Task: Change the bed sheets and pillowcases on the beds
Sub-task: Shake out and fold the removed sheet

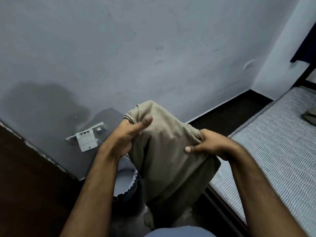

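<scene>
A khaki-brown pillowcase [164,151] hangs in front of me in the head view, its lower end reaching down toward the floor. My left hand [126,135] grips its upper left edge, thumb pointing up along the cloth. My right hand [210,144] pinches the cloth at the right side, thumb pressed on the front. The bed with a bare striped grey-white mattress [273,151] lies to the right. A small piece of the same khaki fabric [310,117] lies on the mattress near the right edge.
A grey wall fills the background, with a wall socket and white adapter [86,139] at the left. A dark wooden surface [29,177] occupies the lower left. A white basket with patterned cloth [126,182] stands on the floor under my left arm. The dark bed frame [225,209] runs along the mattress.
</scene>
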Demonstrator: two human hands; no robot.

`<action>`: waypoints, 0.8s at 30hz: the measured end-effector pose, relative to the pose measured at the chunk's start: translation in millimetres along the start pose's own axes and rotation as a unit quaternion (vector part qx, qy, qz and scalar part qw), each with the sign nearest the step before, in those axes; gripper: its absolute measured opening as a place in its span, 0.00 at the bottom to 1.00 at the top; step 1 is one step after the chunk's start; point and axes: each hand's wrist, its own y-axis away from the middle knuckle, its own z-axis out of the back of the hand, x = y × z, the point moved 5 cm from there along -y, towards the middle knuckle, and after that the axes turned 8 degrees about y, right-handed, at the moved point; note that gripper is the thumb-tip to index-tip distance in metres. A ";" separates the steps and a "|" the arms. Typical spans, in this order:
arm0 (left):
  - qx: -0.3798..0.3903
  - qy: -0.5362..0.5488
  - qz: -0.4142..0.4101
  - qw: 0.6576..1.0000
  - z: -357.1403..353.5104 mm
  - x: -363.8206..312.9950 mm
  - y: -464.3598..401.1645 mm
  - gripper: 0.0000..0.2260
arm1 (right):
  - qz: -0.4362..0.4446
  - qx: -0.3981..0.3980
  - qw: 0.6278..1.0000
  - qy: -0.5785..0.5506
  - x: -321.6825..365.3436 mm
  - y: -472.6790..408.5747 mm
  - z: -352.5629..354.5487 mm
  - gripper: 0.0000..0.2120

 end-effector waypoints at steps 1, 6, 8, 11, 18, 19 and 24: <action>0.011 -0.072 0.035 0.997 9.9 13.1 3.5 0.23 | -0.033 -0.061 0.995 0.071 -9.1 -4.0 6.7 0.13; -0.023 -0.368 0.091 0.925 46.5 56.4 15.1 0.39 | -0.026 -0.359 0.932 -0.047 -39.6 -13.3 17.5 0.06; -0.039 -0.253 0.066 0.964 40.7 64.0 14.2 0.31 | -0.023 -0.418 0.896 -0.148 -41.1 -17.2 9.5 0.10; -0.072 -0.164 0.011 0.984 27.2 68.3 15.4 0.15 | -0.062 -0.452 0.870 -0.188 -40.9 -17.7 6.0 0.18; -0.185 -0.271 -0.136 0.935 23.1 65.1 18.2 0.10 | -0.052 -0.374 0.856 -0.353 -52.8 -17.4 -4.5 0.33; -0.181 -0.342 -0.144 0.911 24.1 63.1 16.7 0.11 | -0.042 -0.290 0.841 -0.456 -52.6 -17.9 -13.2 0.30; -0.287 -0.096 -0.079 0.950 25.5 51.4 15.6 0.06 | 0.059 -0.059 0.772 -0.631 -67.8 -0.3 -19.7 0.42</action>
